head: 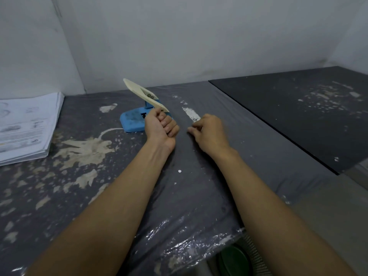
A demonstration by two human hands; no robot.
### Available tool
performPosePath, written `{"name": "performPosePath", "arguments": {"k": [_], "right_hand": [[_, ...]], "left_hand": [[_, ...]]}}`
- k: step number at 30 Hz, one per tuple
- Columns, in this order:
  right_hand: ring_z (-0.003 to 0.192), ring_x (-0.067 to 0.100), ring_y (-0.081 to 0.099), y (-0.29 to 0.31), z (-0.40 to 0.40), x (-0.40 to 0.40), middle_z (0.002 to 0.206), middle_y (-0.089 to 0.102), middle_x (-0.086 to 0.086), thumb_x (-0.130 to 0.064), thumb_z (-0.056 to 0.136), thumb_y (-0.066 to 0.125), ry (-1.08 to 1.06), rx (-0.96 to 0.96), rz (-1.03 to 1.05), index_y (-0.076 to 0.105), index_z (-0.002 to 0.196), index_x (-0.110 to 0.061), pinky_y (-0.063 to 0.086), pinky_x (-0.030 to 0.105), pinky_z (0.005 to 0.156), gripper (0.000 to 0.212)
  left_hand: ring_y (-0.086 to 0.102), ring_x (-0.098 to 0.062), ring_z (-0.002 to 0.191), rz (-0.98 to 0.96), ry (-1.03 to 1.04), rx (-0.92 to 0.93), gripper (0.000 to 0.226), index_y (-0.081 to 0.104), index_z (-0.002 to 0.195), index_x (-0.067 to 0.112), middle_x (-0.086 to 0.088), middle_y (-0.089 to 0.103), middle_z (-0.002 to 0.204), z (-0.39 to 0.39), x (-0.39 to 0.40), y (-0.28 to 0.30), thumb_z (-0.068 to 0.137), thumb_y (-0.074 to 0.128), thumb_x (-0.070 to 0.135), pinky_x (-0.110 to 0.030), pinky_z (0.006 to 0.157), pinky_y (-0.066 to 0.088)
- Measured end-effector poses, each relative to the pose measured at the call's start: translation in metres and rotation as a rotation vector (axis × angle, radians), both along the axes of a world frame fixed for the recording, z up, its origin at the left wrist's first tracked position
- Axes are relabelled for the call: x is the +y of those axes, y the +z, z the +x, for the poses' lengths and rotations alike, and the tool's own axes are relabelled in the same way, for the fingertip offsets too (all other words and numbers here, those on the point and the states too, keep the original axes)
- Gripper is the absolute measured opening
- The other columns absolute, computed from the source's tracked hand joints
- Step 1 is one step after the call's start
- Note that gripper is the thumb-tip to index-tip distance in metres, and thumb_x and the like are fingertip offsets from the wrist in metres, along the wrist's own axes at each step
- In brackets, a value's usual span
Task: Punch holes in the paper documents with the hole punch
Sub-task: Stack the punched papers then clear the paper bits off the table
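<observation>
The hole punch has a blue base (131,121) and a cream lever (139,91) that is tilted up towards the back left. My left hand (161,127) is a fist closed around the near end of the lever, in front of the base. My right hand (209,132) rests on the table to the right of the punch, fingers curled in, fingertips on the plastic cover, with nothing visible in it. A thick stack of printed paper documents (25,124) lies at the far left of the table. No sheet is in the punch.
The table (199,196) is dark grey under a worn plastic film with pale scuffed patches. A small white paper dot (179,171) lies between my forearms. A second dark tabletop (298,116) adjoins on the right. White walls close off the back and left.
</observation>
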State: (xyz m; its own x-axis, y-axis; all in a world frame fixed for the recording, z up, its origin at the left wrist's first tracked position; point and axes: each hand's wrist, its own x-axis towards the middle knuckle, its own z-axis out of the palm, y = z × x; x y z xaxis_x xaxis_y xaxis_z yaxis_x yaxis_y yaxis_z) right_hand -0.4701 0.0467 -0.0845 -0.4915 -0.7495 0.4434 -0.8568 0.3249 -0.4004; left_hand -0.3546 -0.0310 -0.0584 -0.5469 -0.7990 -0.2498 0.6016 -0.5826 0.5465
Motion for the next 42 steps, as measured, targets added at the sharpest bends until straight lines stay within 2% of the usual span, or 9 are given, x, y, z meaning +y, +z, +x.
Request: {"name": "performPosePath", "arguments": {"k": [4, 11, 13, 18, 21, 24, 33, 37, 42], "right_hand": [[0.078, 0.022, 0.060, 0.002, 0.003, -0.005, 0.083, 0.063, 0.001, -0.031, 0.089, 0.071, -0.020, -0.012, 0.007, 0.081, 0.088, -0.016, 0.046, 0.033, 0.063, 0.018], [0.083, 0.027, 0.061, 0.004, 0.008, -0.002, 0.088, 0.063, 0.006, -0.024, 0.096, 0.062, -0.056, 0.085, 0.072, 0.066, 0.081, -0.010, 0.036, 0.032, 0.063, 0.021], [0.076, 0.022, 0.060, 0.006, 0.010, 0.003, 0.084, 0.060, 0.002, -0.021, 0.093, 0.066, 0.019, 0.038, -0.083, 0.065, 0.079, -0.011, 0.044, 0.035, 0.063, 0.018], [0.070, 0.005, 0.055, 0.017, 0.033, 0.014, 0.080, 0.062, -0.004, -0.009, 0.086, 0.074, 0.320, -0.024, -0.460, 0.070, 0.083, -0.009, 0.041, 0.012, 0.067, 0.005], [0.085, 0.003, 0.058, 0.015, 0.042, 0.009, 0.088, 0.066, -0.001, -0.007, 0.087, 0.070, 0.404, -0.022, -0.378, 0.074, 0.090, -0.008, 0.049, 0.020, 0.076, 0.005], [0.093, 0.006, 0.061, 0.010, 0.044, 0.006, 0.097, 0.069, 0.001, -0.004, 0.087, 0.066, 0.462, 0.010, -0.316, 0.077, 0.096, -0.009, 0.054, 0.028, 0.082, 0.015], [0.068, 0.006, 0.064, 0.029, 0.007, 0.024, 0.076, 0.070, -0.004, -0.010, 0.080, 0.078, 0.106, -0.147, -0.525, 0.078, 0.081, -0.014, 0.053, 0.023, 0.066, 0.004], [0.070, 0.004, 0.066, 0.034, -0.036, 0.041, 0.077, 0.073, -0.004, -0.011, 0.085, 0.075, -0.128, -0.274, -0.184, 0.080, 0.083, -0.015, 0.057, 0.022, 0.074, 0.006], [0.078, 0.012, 0.066, 0.019, -0.047, 0.039, 0.090, 0.077, 0.007, -0.007, 0.084, 0.076, -0.134, -0.239, -0.024, 0.079, 0.096, -0.006, 0.052, 0.023, 0.076, 0.012]], "left_hand": [[0.018, -0.008, 0.029, 0.008, 0.007, -0.013, 0.042, 0.032, 0.055, 0.023, 0.008, 0.024, 0.040, -0.002, 0.001, 0.001, 0.096, 0.042, 0.021, -0.019, 0.030, 0.011], [0.022, -0.008, 0.030, 0.075, 0.029, -0.009, 0.041, 0.034, 0.056, 0.022, 0.008, 0.027, 0.041, -0.003, 0.002, 0.004, 0.096, 0.042, 0.020, -0.019, 0.031, 0.014], [0.025, -0.008, 0.031, 0.095, 0.047, 0.001, 0.038, 0.036, 0.058, 0.021, 0.007, 0.031, 0.043, -0.004, 0.004, 0.006, 0.096, 0.040, 0.019, -0.020, 0.032, 0.017], [0.051, -0.016, 0.045, 0.163, 0.127, 0.030, 0.031, 0.054, 0.066, 0.009, -0.005, 0.054, 0.058, -0.006, 0.004, 0.007, 0.095, 0.043, 0.013, -0.025, 0.047, 0.044], [0.060, -0.019, 0.052, 0.201, 0.142, 0.090, 0.034, 0.060, 0.073, 0.003, -0.010, 0.061, 0.064, -0.007, 0.005, 0.008, 0.099, 0.041, 0.013, -0.028, 0.056, 0.055], [0.064, -0.018, 0.048, 0.193, 0.147, 0.098, 0.037, 0.061, 0.075, 0.002, -0.010, 0.063, 0.059, -0.007, 0.008, 0.009, 0.101, 0.039, 0.015, -0.023, 0.049, 0.055], [0.063, -0.022, 0.061, 0.207, 0.097, 0.151, 0.030, 0.062, 0.082, 0.001, -0.012, 0.064, 0.072, -0.008, 0.007, 0.009, 0.100, 0.041, 0.015, -0.030, 0.056, 0.054], [0.064, -0.021, 0.060, 0.152, 0.038, 0.109, 0.036, 0.062, 0.079, 0.002, -0.011, 0.065, 0.067, -0.021, 0.010, 0.010, 0.102, 0.040, 0.018, -0.029, 0.054, 0.055], [0.065, -0.022, 0.061, 0.100, -0.012, 0.065, 0.037, 0.063, 0.079, 0.002, -0.012, 0.066, 0.069, -0.041, 0.001, 0.016, 0.102, 0.039, 0.019, -0.029, 0.055, 0.056]]}}
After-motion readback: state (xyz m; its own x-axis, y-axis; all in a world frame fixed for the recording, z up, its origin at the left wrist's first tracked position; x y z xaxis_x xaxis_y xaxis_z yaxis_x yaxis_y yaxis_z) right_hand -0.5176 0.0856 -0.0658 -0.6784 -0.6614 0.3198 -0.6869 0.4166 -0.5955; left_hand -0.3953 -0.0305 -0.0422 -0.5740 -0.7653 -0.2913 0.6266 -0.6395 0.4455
